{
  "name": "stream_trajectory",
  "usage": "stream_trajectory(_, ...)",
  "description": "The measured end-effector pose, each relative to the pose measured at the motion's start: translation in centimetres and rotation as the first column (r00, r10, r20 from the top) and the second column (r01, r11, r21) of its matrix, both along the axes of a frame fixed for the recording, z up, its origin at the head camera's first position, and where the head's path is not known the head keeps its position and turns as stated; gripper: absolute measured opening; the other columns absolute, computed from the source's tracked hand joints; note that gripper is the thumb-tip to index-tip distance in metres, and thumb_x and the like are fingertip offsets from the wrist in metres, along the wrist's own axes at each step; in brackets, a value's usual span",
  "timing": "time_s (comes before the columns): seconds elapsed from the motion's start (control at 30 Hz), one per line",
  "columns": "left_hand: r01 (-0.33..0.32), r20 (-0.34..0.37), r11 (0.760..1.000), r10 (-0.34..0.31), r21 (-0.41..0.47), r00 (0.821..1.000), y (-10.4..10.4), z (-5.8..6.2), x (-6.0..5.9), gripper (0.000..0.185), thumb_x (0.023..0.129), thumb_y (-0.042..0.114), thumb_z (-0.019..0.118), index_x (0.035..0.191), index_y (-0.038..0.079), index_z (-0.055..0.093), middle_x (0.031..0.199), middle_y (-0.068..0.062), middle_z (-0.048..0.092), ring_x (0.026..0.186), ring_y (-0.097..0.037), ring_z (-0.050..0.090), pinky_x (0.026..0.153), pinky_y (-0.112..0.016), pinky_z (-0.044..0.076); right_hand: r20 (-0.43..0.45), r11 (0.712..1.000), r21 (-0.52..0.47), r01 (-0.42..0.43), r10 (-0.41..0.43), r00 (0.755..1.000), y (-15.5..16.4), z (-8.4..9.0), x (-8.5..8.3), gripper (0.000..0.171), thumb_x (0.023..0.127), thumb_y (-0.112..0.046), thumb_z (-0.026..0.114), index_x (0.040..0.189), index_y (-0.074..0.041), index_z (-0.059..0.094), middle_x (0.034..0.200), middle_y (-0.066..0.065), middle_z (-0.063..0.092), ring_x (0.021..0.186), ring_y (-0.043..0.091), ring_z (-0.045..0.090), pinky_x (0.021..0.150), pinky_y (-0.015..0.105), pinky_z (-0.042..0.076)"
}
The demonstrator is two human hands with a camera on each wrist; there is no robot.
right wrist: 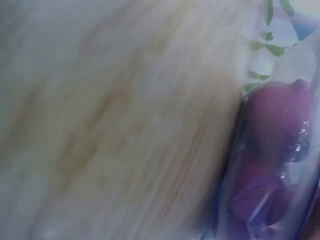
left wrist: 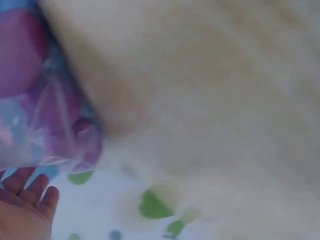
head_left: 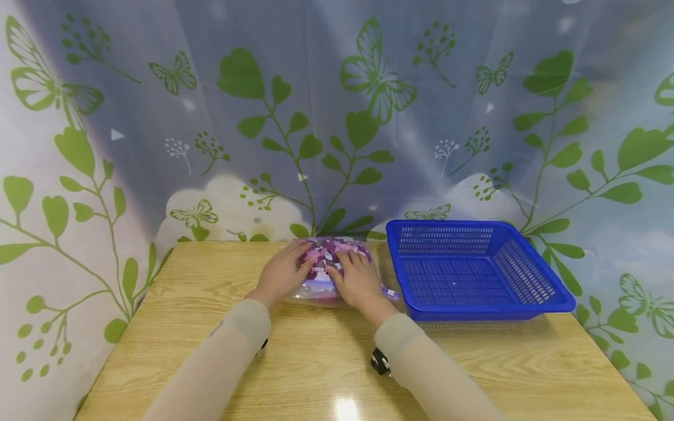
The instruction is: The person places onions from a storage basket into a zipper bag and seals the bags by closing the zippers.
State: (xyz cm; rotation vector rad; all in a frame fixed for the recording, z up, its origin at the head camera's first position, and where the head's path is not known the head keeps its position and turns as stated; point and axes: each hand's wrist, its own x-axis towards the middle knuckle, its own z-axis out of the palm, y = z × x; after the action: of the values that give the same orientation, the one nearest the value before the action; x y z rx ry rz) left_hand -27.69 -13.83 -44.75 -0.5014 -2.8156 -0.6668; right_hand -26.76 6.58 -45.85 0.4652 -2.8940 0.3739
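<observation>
A clear plastic zip bag with purple and pink printed contents lies at the table's far edge in the head view. My left hand rests on its left side, fingers stretched forward. On the right side lies my right hand, its fingers spread flat over the top. A purplish zip strip with a white end sticks out past the right hand. Rounded purple lumps show through the bag in the left wrist view, with fingers just by its edge. The right wrist view shows the bag at its right side.
A blue plastic basket with slotted walls stands right of the bag, close to the zip end. The wooden table reaches back to a curtain printed with green leaves and butterflies. A black device sits under the right wrist.
</observation>
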Motion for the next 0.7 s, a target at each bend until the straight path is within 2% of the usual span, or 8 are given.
stream_trajectory(0.1,0.009,-0.005,0.999,-0.009,-0.049,1.0,0.8,1.3,0.5,0.043,0.103,0.036,0.053,0.136,0.009,0.062,0.141,-0.013,0.058,0.133,-0.035,0.051,0.111,-0.05,0.04,0.049,1.0,0.031,0.0,-0.001,0.999,0.1,0.2,0.5,0.063,0.105,-0.056,0.034,0.152,-0.015,0.042,0.156,0.019,0.038,0.144,0.041,0.032,0.12,0.056,0.021)
stream_trajectory(0.17,0.009,0.026,0.996,-0.007,-0.088,1.0,1.4,2.0,1.0,0.04,0.104,0.034,0.053,0.133,0.009,0.065,0.136,-0.013,0.062,0.128,-0.035,0.055,0.106,-0.051,0.045,0.087,0.998,0.055,-0.005,0.001,0.996,0.1,0.4,0.9,0.066,0.104,-0.058,0.034,0.154,-0.015,0.039,0.158,0.019,0.034,0.145,0.041,0.028,0.12,0.056,0.019)
stream_trajectory(0.23,0.008,0.067,0.991,0.001,-0.131,0.998,1.9,2.4,1.4,0.04,0.105,0.034,0.051,0.134,0.01,0.064,0.135,-0.013,0.063,0.125,-0.035,0.057,0.103,-0.051,0.047,0.122,0.998,0.067,-0.017,0.009,0.992,0.1,0.7,1.4,0.068,0.104,-0.059,0.034,0.156,-0.016,0.036,0.159,0.02,0.031,0.146,0.042,0.025,0.12,0.057,0.018)
stream_trajectory(0.33,-0.012,0.113,0.986,0.031,-0.168,0.993,2.5,2.5,2.2,0.042,0.107,0.034,0.046,0.138,0.009,0.06,0.141,-0.016,0.057,0.131,-0.036,0.051,0.107,-0.053,0.043,0.175,0.996,0.076,-0.046,0.032,0.984,0.1,1.1,2.1,0.071,0.103,-0.061,0.035,0.158,-0.016,0.031,0.161,0.021,0.026,0.148,0.044,0.02,0.12,0.059,0.017)
stream_trajectory(0.5,-0.036,0.117,0.986,0.056,-0.165,0.992,2.8,1.6,3.1,0.048,0.108,0.035,0.04,0.145,0.006,0.052,0.151,-0.024,0.043,0.142,-0.04,0.036,0.116,-0.053,0.032,0.213,0.995,0.045,-0.086,0.074,0.974,0.5,1.3,2.8,0.067,0.105,-0.055,0.036,0.158,-0.014,0.031,0.162,0.022,0.024,0.149,0.044,0.017,0.12,0.058,0.016)
stream_trajectory(0.7,-0.025,0.076,0.98,0.041,-0.199,0.996,2.4,-0.3,3.8,0.063,0.107,0.047,0.039,0.151,0.002,0.041,0.156,-0.03,0.03,0.146,-0.045,0.025,0.12,-0.052,0.022,0.134,0.997,-0.014,-0.073,0.074,0.988,1.3,0.6,2.8,0.06,0.107,-0.047,0.038,0.156,-0.012,0.035,0.159,0.024,0.028,0.148,0.044,0.019,0.121,0.057,0.013)
